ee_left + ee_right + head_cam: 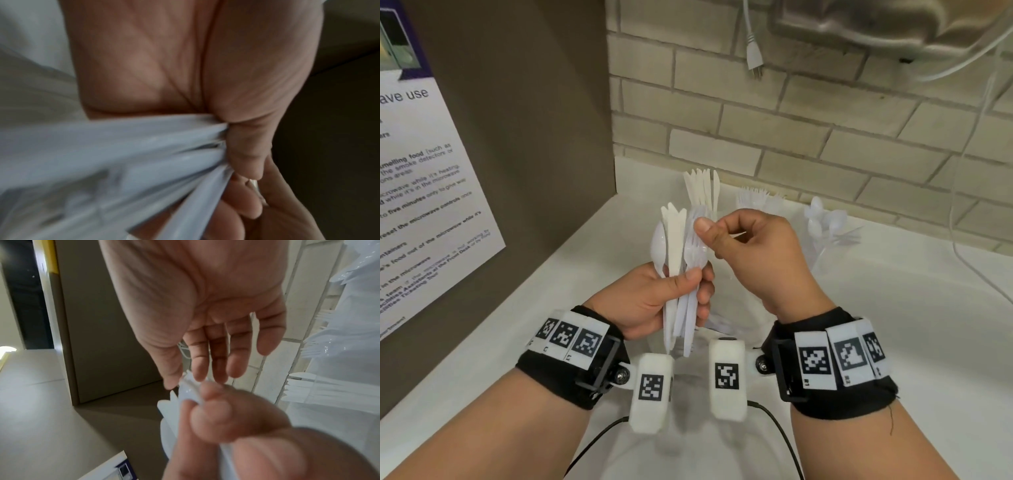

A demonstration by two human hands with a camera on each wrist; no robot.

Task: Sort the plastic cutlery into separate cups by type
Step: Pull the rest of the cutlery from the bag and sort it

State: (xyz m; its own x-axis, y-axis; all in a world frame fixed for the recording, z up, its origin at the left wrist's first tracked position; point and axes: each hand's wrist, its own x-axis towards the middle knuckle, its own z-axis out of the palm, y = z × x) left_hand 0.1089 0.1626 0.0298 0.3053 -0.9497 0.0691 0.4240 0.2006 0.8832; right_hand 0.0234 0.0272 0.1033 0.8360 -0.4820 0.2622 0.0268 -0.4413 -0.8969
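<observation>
— Above the near edge of the table (893, 308), what is the left hand (654, 298) doing?

— Its fingers and thumb are curled round a bundle of mixed cutlery (681, 260), gripping the handles so the heads stand upright. The left wrist view shows the same grip from below: pale handles (123, 154) fan out from the closed palm, blurred.

— What is in that bundle?

— A spoon (659, 245) on its left side, flat knives (674, 236) beside it, and clear forks (697, 246) on its right side.

— And the right hand (753, 253)?

— It sits just right of the bundle, level with the fork heads. Thumb and forefinger pinch the top of one fork there; the other fingers are loosely curled. From the right wrist view the thumb and fingertips (197, 369) meet on the white tips (188, 386).

— Where are the sorted pieces?

— Behind the bundle, toward the brick wall (791, 137), a cup of knives (703, 190) stands with blades up. Right of that is a cup of forks (755, 200), then further right a cup of spoons (822, 222). The cups are clear and hard to make out.

— Anything else around?

— Left of the bundle, a brown panel carries a printed notice (424, 192) about microwave use. Above the cups a white plug (754, 58) hangs on its cord against the wall.
</observation>
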